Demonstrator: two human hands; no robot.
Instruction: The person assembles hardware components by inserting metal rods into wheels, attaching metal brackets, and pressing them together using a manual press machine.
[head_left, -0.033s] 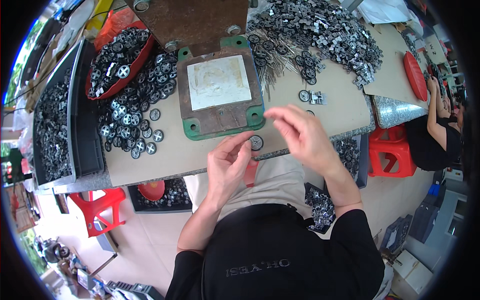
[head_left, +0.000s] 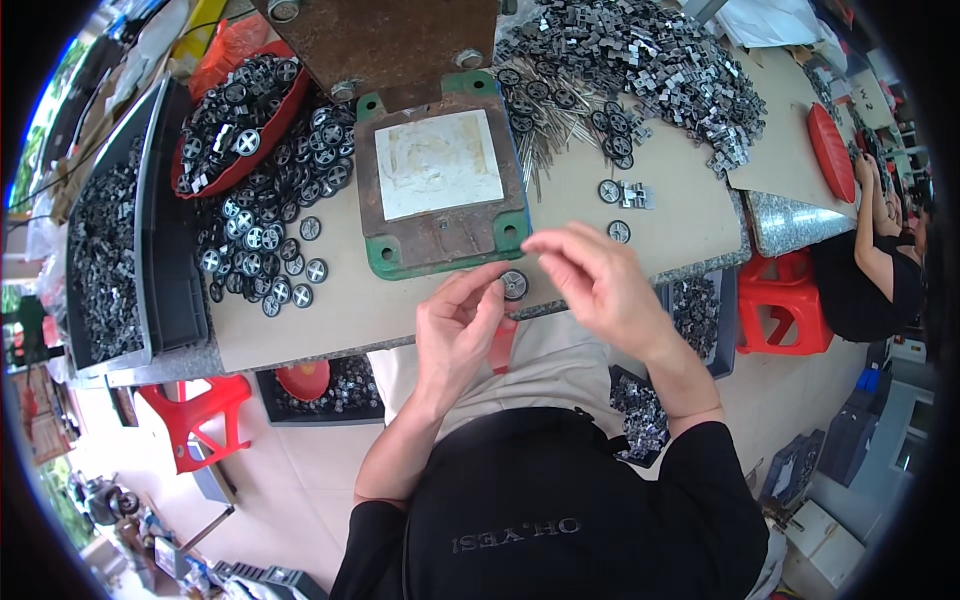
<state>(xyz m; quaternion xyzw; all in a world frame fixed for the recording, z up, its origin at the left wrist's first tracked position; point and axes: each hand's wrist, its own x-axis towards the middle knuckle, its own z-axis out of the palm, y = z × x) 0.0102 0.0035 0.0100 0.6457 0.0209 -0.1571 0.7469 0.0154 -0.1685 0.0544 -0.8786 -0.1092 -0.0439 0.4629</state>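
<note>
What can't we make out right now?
All in the head view:
1. Left edge of the wheel: covered by the left hand.
2. Anything pinched in the right hand: the hand itself hides it.
3. Bottom of the red bowl: buried under piled wheels.
4. Top of the brown metal plate: cut off by the upper edge.

I watch the left forearm (head_left: pixel 400 450) angle forward and inward, its hand (head_left: pixel 452 330) holding thumb and forefinger in a pinch. Across from it, the right forearm (head_left: pixel 684 378) slants leftward, and I see that hand (head_left: pixel 605 290) raised, fingers bent left (whether its thumb meets the forefinger, I can't tell).
</note>
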